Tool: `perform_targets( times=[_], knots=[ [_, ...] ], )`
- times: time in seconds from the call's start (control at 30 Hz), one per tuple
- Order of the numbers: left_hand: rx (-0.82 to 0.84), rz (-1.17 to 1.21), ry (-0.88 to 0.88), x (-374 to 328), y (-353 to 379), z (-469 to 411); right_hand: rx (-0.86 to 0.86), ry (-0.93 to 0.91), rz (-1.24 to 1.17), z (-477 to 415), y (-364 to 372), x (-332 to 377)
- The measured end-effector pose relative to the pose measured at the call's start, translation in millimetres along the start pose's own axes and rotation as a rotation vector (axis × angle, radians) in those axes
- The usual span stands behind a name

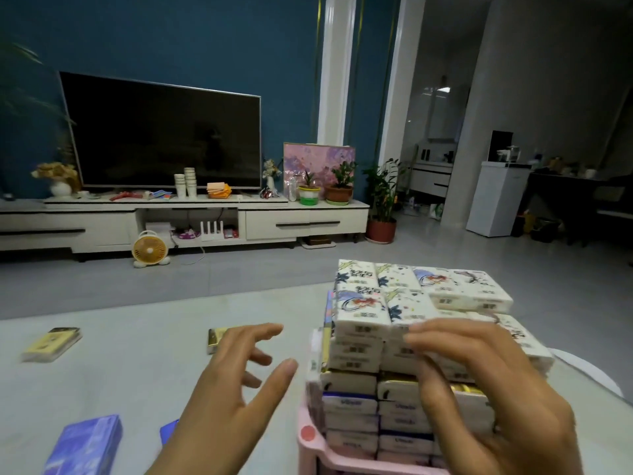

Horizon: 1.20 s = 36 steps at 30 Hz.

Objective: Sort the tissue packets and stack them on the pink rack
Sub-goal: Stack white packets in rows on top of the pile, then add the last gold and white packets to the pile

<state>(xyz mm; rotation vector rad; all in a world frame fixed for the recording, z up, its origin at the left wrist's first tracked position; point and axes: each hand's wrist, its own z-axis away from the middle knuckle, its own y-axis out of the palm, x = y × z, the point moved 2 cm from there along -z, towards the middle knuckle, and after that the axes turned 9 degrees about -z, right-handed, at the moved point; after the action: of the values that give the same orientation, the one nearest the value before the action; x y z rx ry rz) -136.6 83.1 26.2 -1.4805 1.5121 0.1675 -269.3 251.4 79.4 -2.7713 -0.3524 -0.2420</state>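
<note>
A pink rack (310, 440) stands at the lower right of the table, filled with a tall stack of tissue packets (404, 323): white patterned ones on top, gold and blue-striped ones below. My right hand (479, 385) presses its straight fingers against the front of the stack. My left hand (236, 382) hovers open just left of the rack, holding nothing. Loose packets lie on the table: a yellow one (51, 342) at far left, a gold one (219, 335) behind my left fingers, a purple one (85, 443) at the lower left, and a blue one (169, 430) partly hidden by my left wrist.
The white table (137, 371) spreads to the left, its edge curving behind the rack on the right. Beyond it are grey floor, a TV stand (185, 221) with a television, a small yellow fan (150, 250) and potted plants.
</note>
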Motion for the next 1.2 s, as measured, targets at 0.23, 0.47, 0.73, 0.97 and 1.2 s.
perform_targets(
  times=[0.23,0.47,0.73,0.97,1.2],
  knots=[
    [-0.049,-0.163,-0.281,130.4,-75.3,69.5,0.349,-0.024,-0.259,44.2,86.6,38.6],
    [-0.126,-0.303,-0.471,217.2,-139.9,123.0,0.910,0.352,-0.262,111.5,214.3,20.5],
    [-0.056,-0.260,-0.371,230.6,-118.6,151.9,1.002,0.648,-0.093,141.8,287.7,21.6],
    [-0.181,-0.299,-0.388,255.9,-133.3,124.3,0.840,0.780,-0.217,108.8,322.5,16.8],
    [-0.241,-0.359,-0.523,306.0,-158.2,119.7,0.890,0.694,0.086,63.1,406.8,-69.0]
  ],
)
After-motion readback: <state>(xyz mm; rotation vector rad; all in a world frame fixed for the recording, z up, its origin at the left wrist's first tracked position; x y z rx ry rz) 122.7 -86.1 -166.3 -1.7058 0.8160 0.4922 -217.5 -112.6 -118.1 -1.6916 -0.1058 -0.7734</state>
